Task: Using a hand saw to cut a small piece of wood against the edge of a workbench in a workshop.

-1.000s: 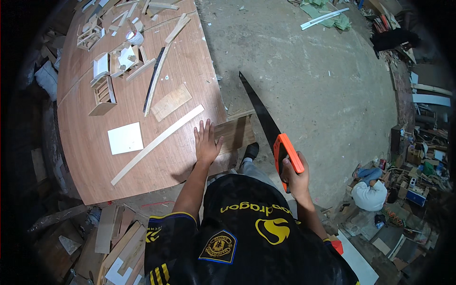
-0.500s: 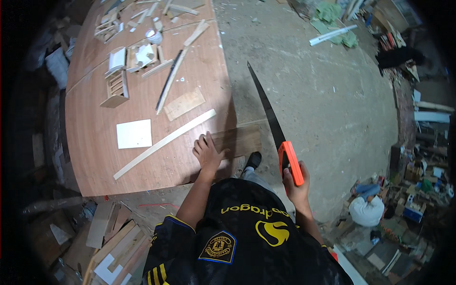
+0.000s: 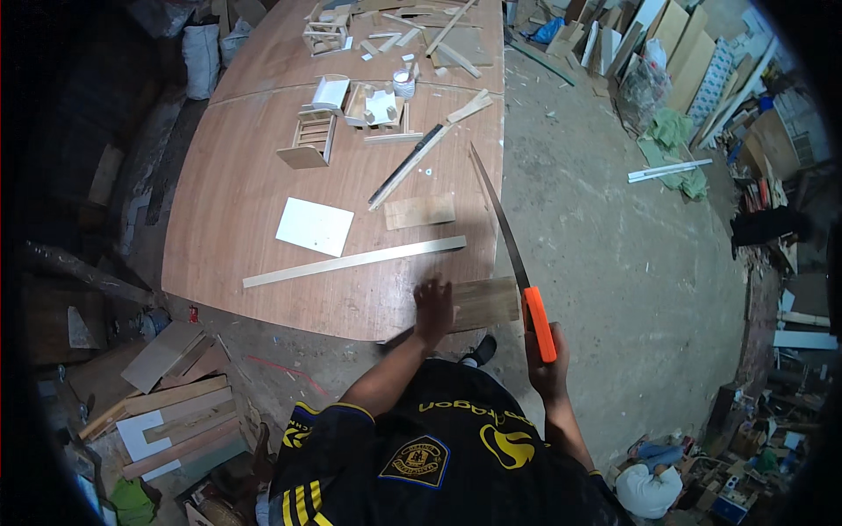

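My right hand [image 3: 548,368] grips the orange handle of a handsaw [image 3: 538,324], whose long dark blade points up along the table's right edge. My left hand [image 3: 433,307], fingers apart and slightly bent, is at the near right of the wooden table [image 3: 210,219], just left of a brown board [image 3: 485,304] that juts past the edge; whether it touches the board I cannot tell. Beyond it lie a pale strip [image 3: 351,260], a white panel [image 3: 314,226], a small plywood piece [image 3: 419,211] and a long strip beside a dark one [image 3: 412,162].
Small wooden furniture pieces [image 3: 307,140], a jar [image 3: 403,83] and offcuts are farther up the table. Stacked boards [image 3: 175,421] fill the lower left. A person in white [image 3: 647,486] crouches among clutter at lower right. Green cloth [image 3: 667,131] lies on the concrete floor.
The view has shifted, bringing more of the far room into sight. My left hand's fingers have lifted and bent from lying flat. The saw stays in my right hand.
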Available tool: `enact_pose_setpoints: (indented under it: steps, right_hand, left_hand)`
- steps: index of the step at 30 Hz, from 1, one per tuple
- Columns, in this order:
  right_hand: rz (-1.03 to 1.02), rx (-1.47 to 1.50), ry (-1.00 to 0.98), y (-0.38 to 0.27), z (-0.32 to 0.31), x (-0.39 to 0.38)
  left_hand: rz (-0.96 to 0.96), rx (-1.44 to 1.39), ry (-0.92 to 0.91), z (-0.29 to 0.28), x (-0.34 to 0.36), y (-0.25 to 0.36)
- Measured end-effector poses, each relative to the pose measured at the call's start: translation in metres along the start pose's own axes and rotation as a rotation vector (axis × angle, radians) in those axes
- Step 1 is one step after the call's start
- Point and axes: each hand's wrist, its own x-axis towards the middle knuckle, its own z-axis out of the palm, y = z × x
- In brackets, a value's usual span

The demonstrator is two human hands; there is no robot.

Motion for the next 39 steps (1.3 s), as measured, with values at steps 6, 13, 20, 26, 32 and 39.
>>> enact_pose_setpoints:
  steps: [6, 13, 20, 26, 32, 39]
  right_hand:
    - [0.000, 0.038, 0.065, 0.008, -0.003, -0.013]
    - [0.192, 0.081, 0.160, 0.021, -0.012, -0.036]
    - [0.258, 0.125, 0.232, 0.016, -0.017, -0.051]
    - [0.107, -0.013, 0.145, 0.005, -0.013, -0.046]
    - [-0.069, -0.365, -0.112, 0.039, 0.020, -0.026]
    - [-0.487, -0.519, -0.237, 0.061, 0.078, 0.025]
  left_hand:
    - [0.274, -0.609, -0.133, 0.025, -0.027, 0.000]
    - [0.372, -0.230, -0.139, 0.009, -0.010, 0.018]
    - [0.167, -0.003, -0.492, -0.011, -0.002, 0.020]
    - [0.157, -0.081, -0.473, -0.009, -0.002, 0.016]
    - [0.135, -0.058, -0.543, -0.040, -0.014, 0.003]
    - [-0.130, -0.192, -0.445, -0.090, -0.065, -0.048]
